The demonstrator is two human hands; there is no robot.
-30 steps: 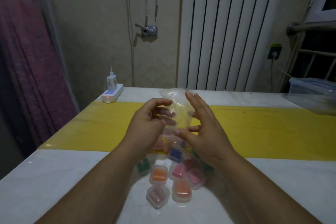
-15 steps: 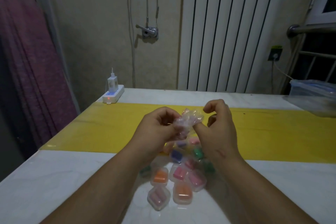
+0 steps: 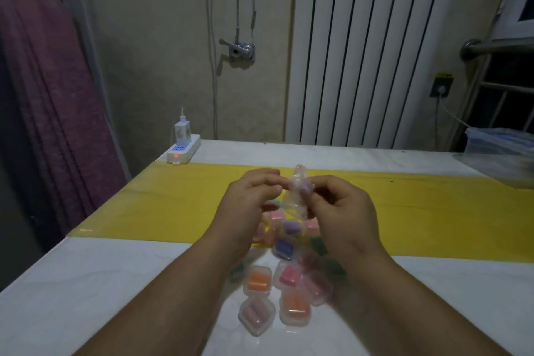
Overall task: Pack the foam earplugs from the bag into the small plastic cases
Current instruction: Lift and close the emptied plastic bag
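A person's two bare forearms reach forward over a white worktop [image 3: 86,283] that has a wide yellow strip [image 3: 173,205] running from its left edge to its right edge.

Both hands are raised just above the middle of the worktop and meet over the yellow strip. The left hand [image 3: 248,205] and the right hand [image 3: 344,211] hold a clear plastic bag [image 3: 296,196] between them. The bag's top is gathered into a narrow twisted neck that stands upright. The curled fingers [image 3: 267,179] of the left hand pinch the neck from one side, and those of the right hand pinch it from the other.

Below the hands sits a pile of small plastic cases [image 3: 289,277], each showing coloured foam earplugs inside: orange, pink, blue-purple and green. The pile runs from the near border of the yellow strip toward the near edge of the worktop, about midway between the left and right edges. Whether the topmost cases lie inside the hanging bag or just beneath it cannot be told.

At the far left corner rests a white power strip [image 3: 183,152] with a red light and a charger [image 3: 182,131] plugged in. A clear lidded container [image 3: 500,147] sits at the far right edge. Behind the worktop stands a white ribbed radiator [image 3: 375,46], and a purple curtain [image 3: 43,95] hangs beyond the left edge.
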